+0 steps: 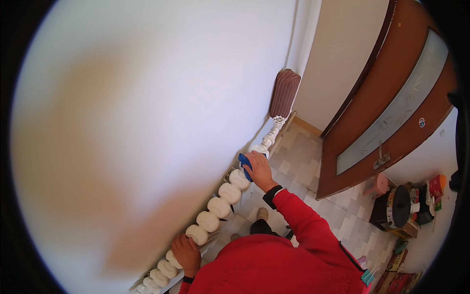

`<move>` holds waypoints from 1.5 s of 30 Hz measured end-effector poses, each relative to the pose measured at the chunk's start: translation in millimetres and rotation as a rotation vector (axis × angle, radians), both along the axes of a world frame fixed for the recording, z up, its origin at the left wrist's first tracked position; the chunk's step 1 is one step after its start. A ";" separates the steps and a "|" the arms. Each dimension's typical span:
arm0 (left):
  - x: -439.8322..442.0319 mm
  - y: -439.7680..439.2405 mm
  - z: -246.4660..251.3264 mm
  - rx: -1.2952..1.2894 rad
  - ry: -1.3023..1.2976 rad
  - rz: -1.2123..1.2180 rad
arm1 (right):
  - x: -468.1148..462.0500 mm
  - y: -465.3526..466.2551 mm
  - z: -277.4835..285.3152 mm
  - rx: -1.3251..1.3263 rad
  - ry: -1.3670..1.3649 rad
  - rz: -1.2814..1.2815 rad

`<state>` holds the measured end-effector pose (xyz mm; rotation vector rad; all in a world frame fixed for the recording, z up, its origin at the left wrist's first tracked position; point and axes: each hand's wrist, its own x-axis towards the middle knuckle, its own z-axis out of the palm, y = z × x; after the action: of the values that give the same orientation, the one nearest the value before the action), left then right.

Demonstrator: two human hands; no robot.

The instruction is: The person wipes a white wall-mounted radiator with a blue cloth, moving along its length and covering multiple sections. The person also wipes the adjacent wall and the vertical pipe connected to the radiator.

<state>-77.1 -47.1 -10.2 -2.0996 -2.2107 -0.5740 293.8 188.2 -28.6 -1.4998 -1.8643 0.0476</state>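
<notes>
A white sectional radiator (219, 207) runs along the wall from the lower left toward the upper right. Near its far end, my right hand (260, 170) presses a blue cloth (245, 166) onto the top of the sections. My left hand (186, 254) rests on the radiator top closer to the bottom of the view, with no object visible in it. Beyond the cloth are a white pipe and valve (273, 132), and a brown striped fabric-covered object (285, 93) stands above them.
A brown door (361, 92) with a frosted glass panel stands open at the right. Past it are a pink stool (380, 183), a dark round-lidded item (401, 206) and several boxes (404, 283) by the wall. My feet are on the tiled floor (301, 158).
</notes>
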 end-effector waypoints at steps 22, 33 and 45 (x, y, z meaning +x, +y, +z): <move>4.2 0.5 6.7 -0.030 -0.002 0.011 | -37.3 -50.4 7.8 -0.053 0.161 0.133; 2.2 0.0 2.3 -0.005 0.012 0.013 | -1.1 9.8 -5.1 0.075 0.039 -0.075; 2.9 0.9 0.5 0.002 0.034 0.015 | 2.6 21.7 -6.6 0.005 0.074 -0.131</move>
<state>-74.2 -46.2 -9.7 -2.0734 -2.2051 -0.5347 296.5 209.9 -35.2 -1.5921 -1.7030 0.0359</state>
